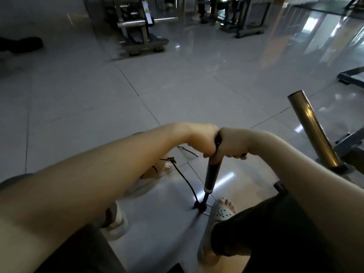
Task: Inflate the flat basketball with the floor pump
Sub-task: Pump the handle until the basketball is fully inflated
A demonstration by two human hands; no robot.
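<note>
A black floor pump [211, 175] stands on the tiled floor between my feet. Both hands grip its handle at the top: my left hand [202, 137] on the left side and my right hand [229, 143] on the right, knuckles touching. The handle is almost wholly hidden by my fingers. My right foot in a grey clog [218, 213] is beside the pump's base. A thin black hose [186, 179] curves from the base up and to the left, towards an orange-brown basketball [150, 173] that my left forearm mostly hides.
A brass-coloured post [313, 131] leans up from the floor at the right. Gym machines [137, 26] stand at the back. My left foot in a light clog [116, 223] rests on the floor at the lower left. A dark frame [352, 75] lies at the right edge.
</note>
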